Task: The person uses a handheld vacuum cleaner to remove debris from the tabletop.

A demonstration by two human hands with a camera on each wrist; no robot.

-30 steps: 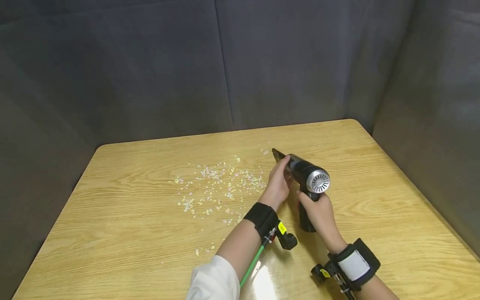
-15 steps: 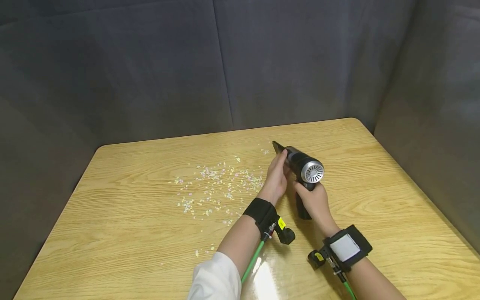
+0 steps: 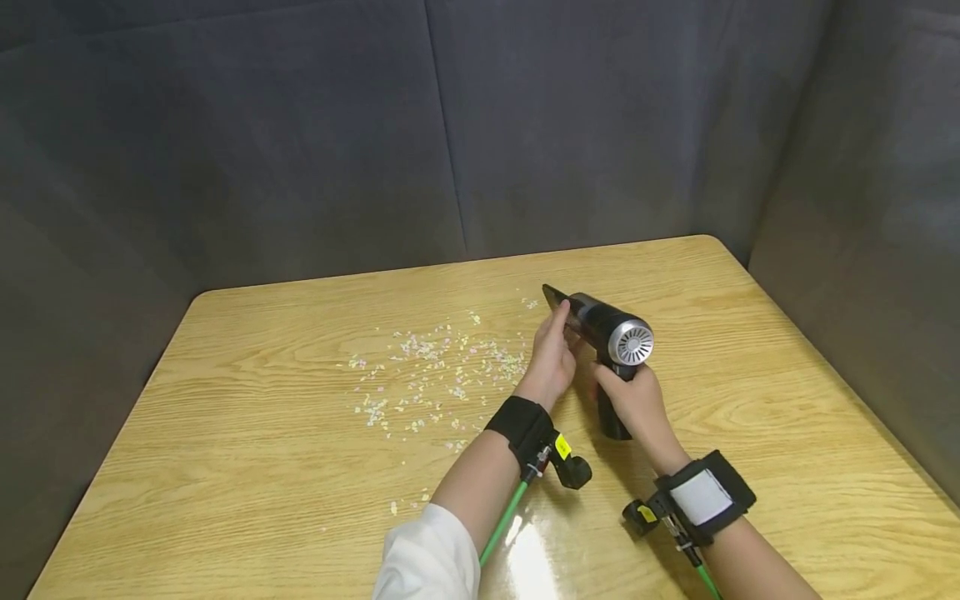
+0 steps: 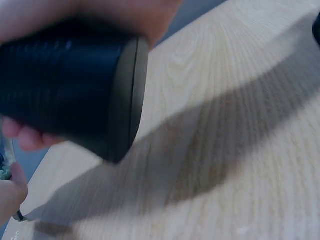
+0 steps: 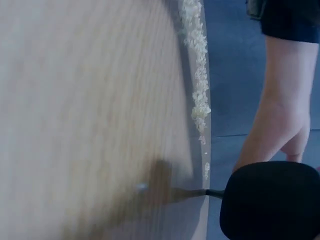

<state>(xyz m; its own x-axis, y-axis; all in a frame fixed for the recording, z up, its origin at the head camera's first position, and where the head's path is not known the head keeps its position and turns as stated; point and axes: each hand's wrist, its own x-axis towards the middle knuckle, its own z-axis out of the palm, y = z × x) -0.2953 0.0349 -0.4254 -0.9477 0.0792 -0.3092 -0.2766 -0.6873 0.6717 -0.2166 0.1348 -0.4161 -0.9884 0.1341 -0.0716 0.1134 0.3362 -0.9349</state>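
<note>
Over last second, black pistol-shaped device point(image 3: 600, 323) shifted a little farther from wearer — barely any drift in latest half second. Scattered bits point(image 3: 423, 348) look unchanged, so I judge only device's pose altered. I see right hand point(image 3: 636, 400) wrapped round handle point(image 3: 615, 419), left hand point(image 3: 552, 354) curled round front part, thumb alongside. Device sits above table point(image 3: 225, 467), right of most bits. Long axis slants — vent point(image 3: 635, 343) near and right, nozzle point(image 3: 553, 295) pointing far and left.
</note>
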